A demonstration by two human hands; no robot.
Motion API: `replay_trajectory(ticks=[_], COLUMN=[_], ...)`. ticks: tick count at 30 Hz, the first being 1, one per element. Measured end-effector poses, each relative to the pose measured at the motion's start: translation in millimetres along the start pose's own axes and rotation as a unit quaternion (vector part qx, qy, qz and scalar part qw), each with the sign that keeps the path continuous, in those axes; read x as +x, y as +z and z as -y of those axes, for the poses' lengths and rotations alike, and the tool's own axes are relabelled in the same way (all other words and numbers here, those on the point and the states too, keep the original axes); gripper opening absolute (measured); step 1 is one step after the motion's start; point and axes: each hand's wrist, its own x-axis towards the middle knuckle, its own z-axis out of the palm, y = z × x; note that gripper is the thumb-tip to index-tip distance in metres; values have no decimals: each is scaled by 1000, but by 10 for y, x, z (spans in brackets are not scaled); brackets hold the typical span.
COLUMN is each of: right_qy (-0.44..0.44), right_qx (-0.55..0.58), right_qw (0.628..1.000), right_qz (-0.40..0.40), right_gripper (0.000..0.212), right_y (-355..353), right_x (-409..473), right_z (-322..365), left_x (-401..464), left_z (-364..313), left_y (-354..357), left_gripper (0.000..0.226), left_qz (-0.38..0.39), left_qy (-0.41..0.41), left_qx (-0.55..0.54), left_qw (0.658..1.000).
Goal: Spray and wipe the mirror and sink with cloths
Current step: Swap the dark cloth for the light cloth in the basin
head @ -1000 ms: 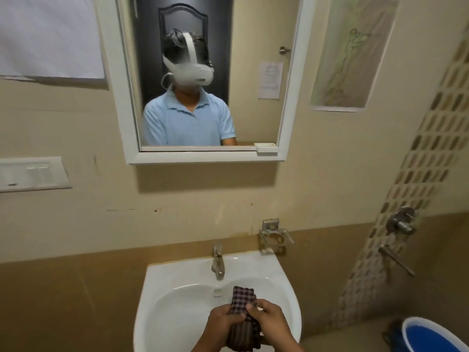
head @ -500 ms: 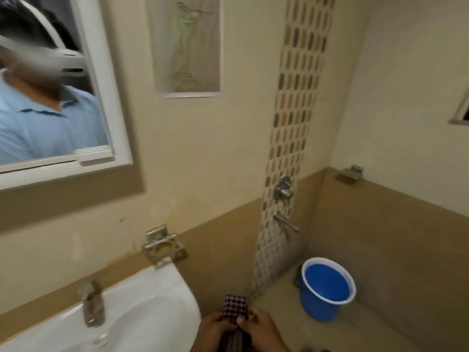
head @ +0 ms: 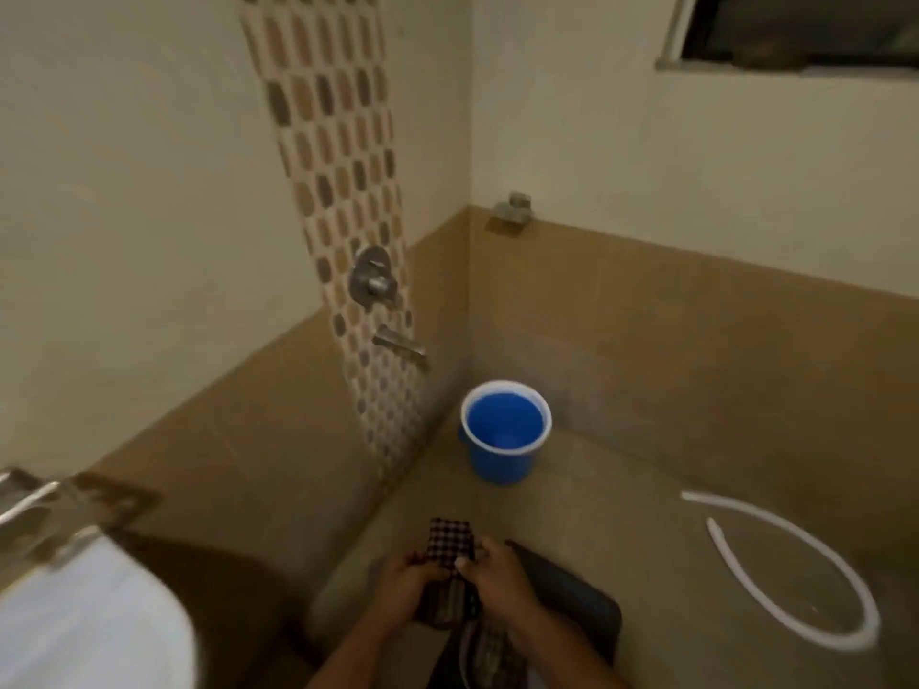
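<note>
A dark checked cloth (head: 449,537) is held low in the middle of the view, bunched between both hands. My left hand (head: 405,584) grips its left side and my right hand (head: 500,576) grips its right side, thumbs close together on the fabric. Only the right edge of the white sink (head: 89,624) shows at the bottom left, away from the cloth. The mirror is out of view.
A blue bucket (head: 505,440) stands on the floor in the corner. Above it are a wall valve (head: 372,281) and spout (head: 400,346) on the patterned tile strip. A white hose (head: 790,584) loops on the floor at right. A metal soap holder (head: 45,514) sits above the sink.
The view has swung right, away from the mirror and sink toward the bucket corner. Both hands have kept hold of the cloth, now over the floor beside the sink.
</note>
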Motion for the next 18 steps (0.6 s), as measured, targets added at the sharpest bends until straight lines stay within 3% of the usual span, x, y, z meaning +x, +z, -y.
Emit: replay_trajectory(ticks=[6,8,10,12,18], right_qy=[54,82,107,133,173], right_qx=[37,55,71,92,113], right_qw=[995,990,983,974,959], right_qz=[-76,-98,-132,-157,-192], right_gripper=[21,8,16,7,34], right_y=[-275,-291,-281,-246,50], right_x=[17,60,72,68,250], right_z=[-643,-883,-1017,-1085,-1433], left_x=[385,512,686,836,1180], left_z=[308,399,517,640,1001], left_y=[474,594,684,723,731], left_gripper=[20,24,18,17,24], left_qz=[68,92,118,140,182], left_qy=[-36,-48,-49,-46,-57], left_qx=[88,120,154,184,237], left_qw=[993,987,980,972,953])
